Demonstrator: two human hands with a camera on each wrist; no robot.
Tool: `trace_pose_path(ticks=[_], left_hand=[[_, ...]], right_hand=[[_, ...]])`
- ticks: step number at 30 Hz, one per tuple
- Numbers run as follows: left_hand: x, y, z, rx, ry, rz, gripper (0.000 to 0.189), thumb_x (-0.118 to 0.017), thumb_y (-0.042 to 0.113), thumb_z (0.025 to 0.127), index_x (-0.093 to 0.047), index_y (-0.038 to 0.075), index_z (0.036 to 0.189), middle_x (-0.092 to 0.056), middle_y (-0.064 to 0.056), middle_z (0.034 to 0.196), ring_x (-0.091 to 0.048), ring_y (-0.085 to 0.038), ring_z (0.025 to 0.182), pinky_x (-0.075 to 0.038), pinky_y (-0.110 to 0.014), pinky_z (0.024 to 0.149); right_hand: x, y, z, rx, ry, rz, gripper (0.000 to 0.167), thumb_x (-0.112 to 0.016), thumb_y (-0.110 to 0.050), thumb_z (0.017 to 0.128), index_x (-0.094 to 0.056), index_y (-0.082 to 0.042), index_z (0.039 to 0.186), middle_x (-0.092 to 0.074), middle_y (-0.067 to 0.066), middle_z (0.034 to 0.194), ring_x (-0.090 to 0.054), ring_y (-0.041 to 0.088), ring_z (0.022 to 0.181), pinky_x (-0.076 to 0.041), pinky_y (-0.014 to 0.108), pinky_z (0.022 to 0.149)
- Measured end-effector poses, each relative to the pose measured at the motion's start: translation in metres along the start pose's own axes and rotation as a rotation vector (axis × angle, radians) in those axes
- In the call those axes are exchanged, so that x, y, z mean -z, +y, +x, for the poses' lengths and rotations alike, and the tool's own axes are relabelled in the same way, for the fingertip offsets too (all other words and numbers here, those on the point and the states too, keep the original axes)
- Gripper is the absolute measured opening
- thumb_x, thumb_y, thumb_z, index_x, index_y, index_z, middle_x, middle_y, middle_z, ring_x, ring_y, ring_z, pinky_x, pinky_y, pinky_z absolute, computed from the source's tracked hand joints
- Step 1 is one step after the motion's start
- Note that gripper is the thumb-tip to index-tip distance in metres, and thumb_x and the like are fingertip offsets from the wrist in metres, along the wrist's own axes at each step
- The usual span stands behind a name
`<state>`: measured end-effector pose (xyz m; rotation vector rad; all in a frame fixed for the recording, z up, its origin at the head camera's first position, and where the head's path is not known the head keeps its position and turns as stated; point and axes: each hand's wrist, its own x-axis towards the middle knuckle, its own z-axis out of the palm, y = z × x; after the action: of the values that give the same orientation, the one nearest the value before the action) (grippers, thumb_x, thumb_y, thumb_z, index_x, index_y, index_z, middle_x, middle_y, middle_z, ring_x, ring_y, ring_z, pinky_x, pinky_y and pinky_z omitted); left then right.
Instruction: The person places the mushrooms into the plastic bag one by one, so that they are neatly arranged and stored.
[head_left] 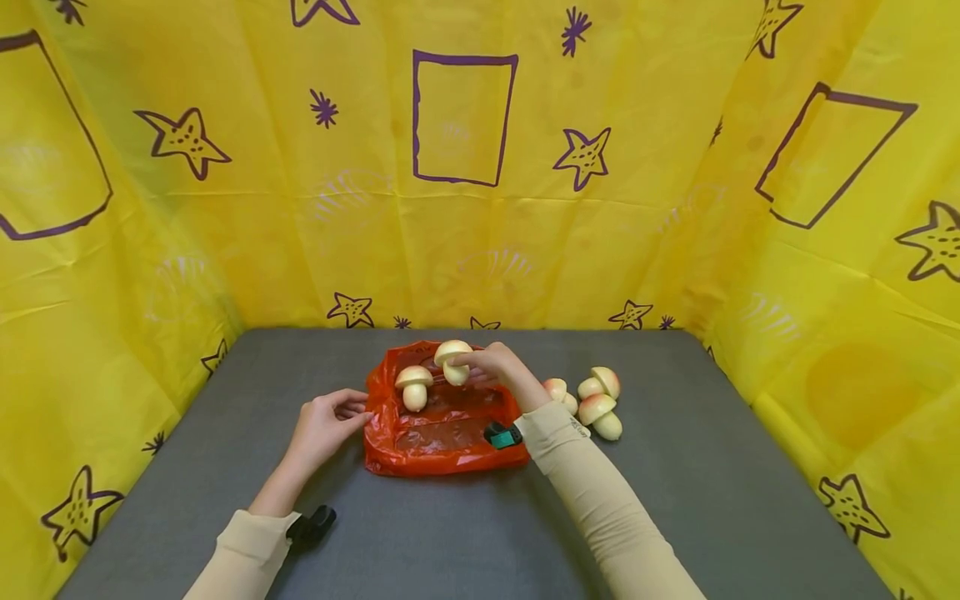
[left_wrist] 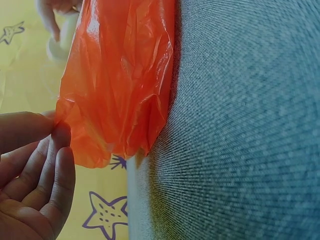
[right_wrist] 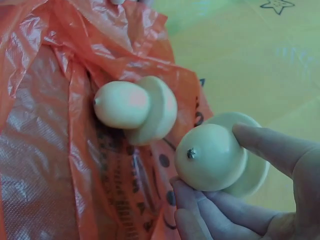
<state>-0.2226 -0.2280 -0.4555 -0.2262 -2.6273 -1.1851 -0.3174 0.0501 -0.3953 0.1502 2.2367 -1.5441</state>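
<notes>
I see five mushroom models at the work surface. Three lie grouped on the gray tabletop (head_left: 420, 533) to the right of the red plastic bag (head_left: 450, 463): a left model (head_left: 557, 390), a rear model (head_left: 600, 382) and a front model (head_left: 602, 415). The right sleeve (head_left: 600, 492) crosses in front of the left model and hides part of it, along with the bag's right edge. Yellow printed fabric (head_left: 465, 275) encloses the area at the back and sides.

The left hand (head_left: 324, 429) pinches the bag's left rim. The right hand (head_left: 498, 368) grips the held mushroom (head_left: 453, 353) over the bag's rear part; the bagged mushroom (head_left: 414, 387) lies in the bag opening, to its left.

From the right wrist I read dark printing (right_wrist: 120, 200) on the film and a dark spot (right_wrist: 191, 153) on the held stem; the head view resolves neither. The left wrist view alone shows thumb and finger meeting on the film.
</notes>
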Motion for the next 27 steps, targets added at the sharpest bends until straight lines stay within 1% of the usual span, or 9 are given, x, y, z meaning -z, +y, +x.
trace_pose_path(ticks=[2, 7, 10, 13, 14, 17, 22, 27], left_hand=[[0.000, 0.000, 0.000, -0.007, 0.002, -0.005, 0.025, -0.077, 0.014, 0.079, -0.070, 0.003, 0.100, -0.071, -0.008, 0.085, -0.066, -0.013, 0.072, -0.053, -0.019, 0.064], [-0.001, 0.000, 0.000, 0.007, -0.006, -0.008, 0.025, -0.077, 0.015, 0.080, -0.070, 0.004, 0.101, -0.070, -0.008, 0.085, -0.066, -0.014, 0.073, -0.052, -0.018, 0.064], [-0.001, 0.001, 0.000, 0.009, -0.008, -0.006, 0.025, -0.076, 0.015, 0.080, -0.070, 0.004, 0.101, -0.070, -0.008, 0.086, -0.066, -0.014, 0.073, -0.052, -0.017, 0.064], [0.000, 0.001, 0.000, 0.002, -0.003, -0.006, 0.025, -0.077, 0.014, 0.079, -0.070, 0.004, 0.101, -0.071, -0.008, 0.085, -0.066, -0.014, 0.073, -0.051, -0.017, 0.064], [0.000, 0.001, 0.000, -0.001, -0.002, -0.005, 0.024, -0.077, 0.014, 0.079, -0.070, 0.004, 0.100, -0.071, -0.008, 0.085, -0.066, -0.014, 0.073, -0.051, -0.017, 0.063], [0.000, 0.000, -0.001, 0.000, 0.000, -0.005, 0.024, -0.077, 0.015, 0.079, -0.070, 0.004, 0.100, -0.071, -0.007, 0.084, -0.066, -0.014, 0.073, -0.051, -0.018, 0.063], [0.000, 0.000, -0.001, 0.010, -0.010, -0.014, 0.025, -0.077, 0.016, 0.080, -0.070, 0.004, 0.100, -0.070, -0.007, 0.085, -0.066, -0.014, 0.073, -0.051, -0.018, 0.064], [-0.001, -0.001, 0.000, 0.015, -0.015, -0.016, 0.025, -0.077, 0.016, 0.080, -0.070, 0.004, 0.101, -0.070, -0.007, 0.086, -0.065, -0.014, 0.073, -0.051, -0.017, 0.064]], right_hand=[[0.000, 0.004, 0.003, -0.004, 0.006, -0.010, 0.059, -0.079, -0.033, 0.075, -0.056, 0.006, 0.112, -0.071, 0.015, 0.088, -0.069, 0.031, 0.093, -0.052, 0.043, 0.088], [-0.001, 0.011, 0.006, -0.028, -0.007, -0.028, 0.057, -0.078, -0.036, 0.074, -0.058, 0.004, 0.110, -0.070, 0.013, 0.084, -0.070, 0.026, 0.085, -0.052, 0.042, 0.088], [-0.003, 0.014, 0.008, -0.056, -0.022, -0.003, 0.061, -0.079, -0.036, 0.075, -0.056, 0.005, 0.114, -0.069, 0.014, 0.089, -0.069, 0.025, 0.083, -0.052, 0.043, 0.089], [-0.005, 0.017, 0.012, -0.076, -0.022, 0.014, 0.061, -0.080, -0.034, 0.075, -0.055, 0.004, 0.115, -0.068, 0.012, 0.091, -0.069, 0.023, 0.081, -0.054, 0.040, 0.086], [-0.006, 0.018, 0.013, -0.082, -0.025, 0.016, 0.059, -0.079, -0.034, 0.075, -0.056, 0.004, 0.115, -0.067, 0.012, 0.091, -0.069, 0.022, 0.080, -0.054, 0.038, 0.084], [-0.008, 0.022, 0.016, -0.100, -0.024, 0.025, 0.052, -0.079, -0.033, 0.075, -0.060, 0.002, 0.108, -0.066, 0.009, 0.088, -0.067, 0.019, 0.077, -0.056, 0.035, 0.078], [-0.009, 0.025, 0.020, -0.132, -0.026, 0.037, 0.048, -0.078, -0.032, 0.076, -0.061, 0.001, 0.106, -0.063, 0.008, 0.087, -0.065, 0.018, 0.074, -0.055, 0.035, 0.081], [-0.009, 0.025, 0.019, -0.129, -0.046, -0.006, 0.039, -0.076, -0.030, 0.079, -0.061, -0.001, 0.100, -0.060, 0.007, 0.087, -0.064, 0.018, 0.075, -0.056, 0.033, 0.080]])
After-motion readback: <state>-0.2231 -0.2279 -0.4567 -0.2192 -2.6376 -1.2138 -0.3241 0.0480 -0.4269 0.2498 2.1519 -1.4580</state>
